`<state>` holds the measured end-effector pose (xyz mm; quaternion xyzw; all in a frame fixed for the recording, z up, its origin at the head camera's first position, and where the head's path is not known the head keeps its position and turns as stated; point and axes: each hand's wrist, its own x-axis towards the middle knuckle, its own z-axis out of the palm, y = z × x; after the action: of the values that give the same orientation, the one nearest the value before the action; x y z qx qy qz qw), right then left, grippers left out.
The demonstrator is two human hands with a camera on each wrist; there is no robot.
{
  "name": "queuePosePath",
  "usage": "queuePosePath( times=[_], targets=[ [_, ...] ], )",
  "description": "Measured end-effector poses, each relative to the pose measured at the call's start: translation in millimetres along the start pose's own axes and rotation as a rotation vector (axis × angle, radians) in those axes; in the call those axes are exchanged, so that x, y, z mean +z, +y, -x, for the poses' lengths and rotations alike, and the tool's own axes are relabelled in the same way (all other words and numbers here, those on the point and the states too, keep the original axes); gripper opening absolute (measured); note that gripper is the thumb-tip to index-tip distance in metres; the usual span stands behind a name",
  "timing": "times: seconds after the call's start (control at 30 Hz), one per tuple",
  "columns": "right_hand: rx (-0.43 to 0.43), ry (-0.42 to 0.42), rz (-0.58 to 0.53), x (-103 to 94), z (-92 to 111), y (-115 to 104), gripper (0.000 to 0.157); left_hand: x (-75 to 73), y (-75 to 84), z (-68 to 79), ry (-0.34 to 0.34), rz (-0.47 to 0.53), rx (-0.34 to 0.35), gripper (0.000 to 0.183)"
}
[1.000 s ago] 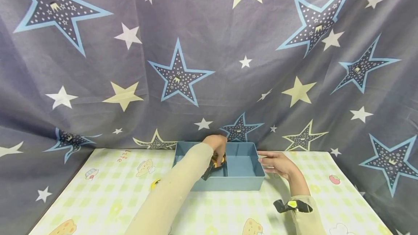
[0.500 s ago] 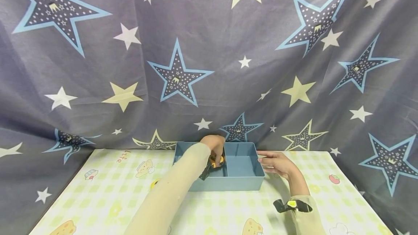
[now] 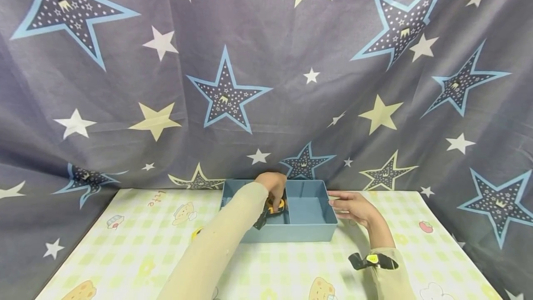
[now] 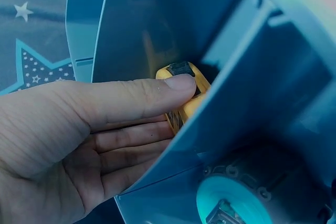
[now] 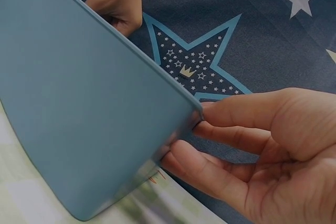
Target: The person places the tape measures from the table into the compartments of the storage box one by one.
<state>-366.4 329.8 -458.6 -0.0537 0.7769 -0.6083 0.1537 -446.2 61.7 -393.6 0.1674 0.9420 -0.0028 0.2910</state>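
A blue-grey divided box (image 3: 287,233) stands near the back of the table. My left hand (image 3: 272,186) reaches down into it from above, in the compartment just left of the divider seen in the head view. Between thumb and fingers it pinches a rounded yellow and black object (image 4: 181,90); its exact kind does not show. Across a partition in the left wrist view lies a black cylinder with a turquoise face (image 4: 231,198). At the box's right end, my right hand (image 3: 354,208) touches the outer corner with extended fingers, thumb apart from them in the right wrist view.
A small yellow object (image 3: 196,233) on the table is mostly covered by the left sleeve (image 3: 220,235). Close behind the box hangs a dark star-patterned curtain (image 3: 233,161). Beneath everything lies a green-checked tablecloth (image 3: 266,267).
Both hands and the box keep nearly the same places. The left hand, with the yellow and black object, shifts only very slightly left; the right hand stays at the box's end.
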Motion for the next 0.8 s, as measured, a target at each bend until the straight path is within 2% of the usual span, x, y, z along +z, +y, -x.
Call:
queuePosePath(
  times=[0.13, 0.27, 0.67, 0.8],
  targets=[
    [0.004, 0.002, -0.007, 0.7, -0.7, -0.6, 0.059, 2.4, -1.8, 2.5, 0.042, -0.015, 0.053, 0.031],
    [0.007, 0.007, -0.012, 0.9, -1.0, -0.6, 0.059, 3.1, -2.2, 3.2, 0.044, 0.001, 0.086, 0.023],
    [0.013, 0.000, -0.007, 0.5, -1.2, 3.1, 0.059, 3.4, -1.7, 0.5, 0.001, 0.012, 0.065, 0.028],
    [0.009, 0.007, 0.001, -1.9, -2.0, 1.2, 0.059, 3.3, -2.6, 0.4, 0.027, 0.012, 0.079, 0.034]
  ],
)
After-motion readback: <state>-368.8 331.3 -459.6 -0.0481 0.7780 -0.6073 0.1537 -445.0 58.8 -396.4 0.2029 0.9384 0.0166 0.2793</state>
